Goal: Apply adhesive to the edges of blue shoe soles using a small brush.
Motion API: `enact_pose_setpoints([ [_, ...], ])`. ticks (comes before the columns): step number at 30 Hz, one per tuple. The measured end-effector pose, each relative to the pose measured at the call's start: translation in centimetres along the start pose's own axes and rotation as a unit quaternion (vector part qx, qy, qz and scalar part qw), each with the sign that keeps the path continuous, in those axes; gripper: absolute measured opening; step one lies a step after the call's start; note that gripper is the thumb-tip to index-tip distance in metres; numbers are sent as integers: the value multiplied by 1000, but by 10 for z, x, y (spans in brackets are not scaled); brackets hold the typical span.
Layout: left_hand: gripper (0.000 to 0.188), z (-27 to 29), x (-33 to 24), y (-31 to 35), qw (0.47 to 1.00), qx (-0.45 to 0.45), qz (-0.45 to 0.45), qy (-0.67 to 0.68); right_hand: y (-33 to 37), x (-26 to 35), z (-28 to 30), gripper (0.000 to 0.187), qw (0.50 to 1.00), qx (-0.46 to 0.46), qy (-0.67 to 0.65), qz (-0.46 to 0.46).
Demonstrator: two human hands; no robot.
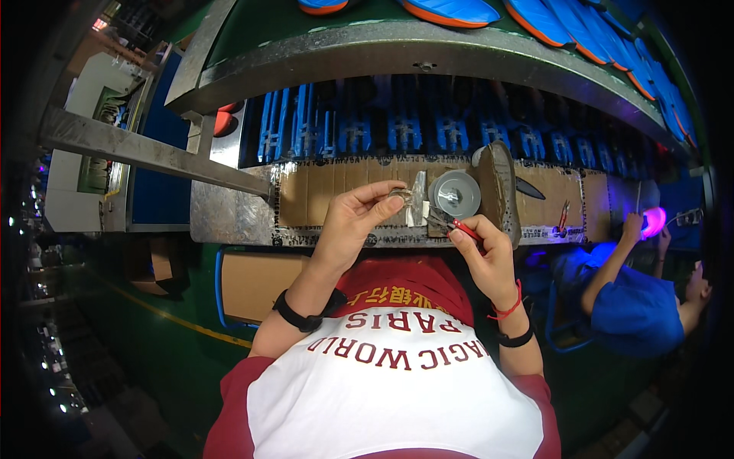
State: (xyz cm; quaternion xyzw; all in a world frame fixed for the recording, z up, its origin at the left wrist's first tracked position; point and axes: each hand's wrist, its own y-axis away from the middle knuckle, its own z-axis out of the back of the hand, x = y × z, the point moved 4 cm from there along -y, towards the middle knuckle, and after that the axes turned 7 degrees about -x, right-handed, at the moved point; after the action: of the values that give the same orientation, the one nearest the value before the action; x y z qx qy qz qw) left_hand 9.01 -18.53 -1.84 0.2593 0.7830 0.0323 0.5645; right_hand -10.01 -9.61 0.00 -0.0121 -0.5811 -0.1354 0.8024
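My left hand (365, 213) is closed in a pinch, thumb against forefinger, on a small shiny piece (401, 193) too small to name. In my right hand (486, 251) are small pliers (463, 228) with red handles, their jaws pointing left toward my left fingertips. The jaws are apart from the piece, as far as I can tell. Just beyond the pliers stands a round grey bowl (468, 208). A pale strip (419, 200) lies on the bench between the left fingertips and the bowl.
Cardboard (321, 191) covers the bench. Right of the bowl stand a worn upright box (498, 187), a dark blade-shaped piece (529, 189) and other red-handled pliers (564, 218). A metal rail (382, 57) crosses above blue parts. A co-worker in blue (634, 306) sits at right.
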Motion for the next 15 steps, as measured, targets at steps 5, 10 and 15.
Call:
enact_pose_setpoints([
  [5, 30, 2, 1, -1, 1000, 9, -1, -3, -2, -1, -1, 20, 1000, -3, -18, -2],
  [10, 30, 1, 3, 0, 1000, 18, 10, 8, -6, -3, -2, 21, 998, -41, -42, 10],
  [15, 30, 1, 5, 1, 1000, 20, 17, 10, -9, -7, -1, 19, 996, -73, -60, 7],
])
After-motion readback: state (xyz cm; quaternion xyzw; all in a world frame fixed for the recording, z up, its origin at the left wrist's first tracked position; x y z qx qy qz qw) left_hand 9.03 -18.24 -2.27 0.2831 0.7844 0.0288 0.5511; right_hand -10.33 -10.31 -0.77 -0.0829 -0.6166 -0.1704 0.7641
